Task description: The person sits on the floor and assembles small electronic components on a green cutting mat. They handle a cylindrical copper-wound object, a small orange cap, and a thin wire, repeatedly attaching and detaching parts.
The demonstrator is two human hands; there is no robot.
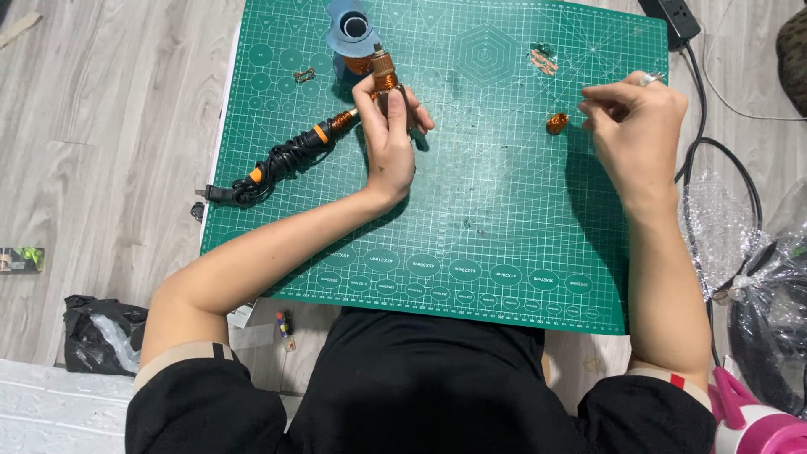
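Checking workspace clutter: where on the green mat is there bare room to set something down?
The mat is bare between the left hand and right hand, down to its near edge. Crowded: the far left corner, with the blue spool and corded soldering iron. A small copper part lies by the right hand.

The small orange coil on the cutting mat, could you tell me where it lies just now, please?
In the head view the small orange coil lies on the green cutting mat, toward its upper right, just left of the right hand and well right of the left hand.
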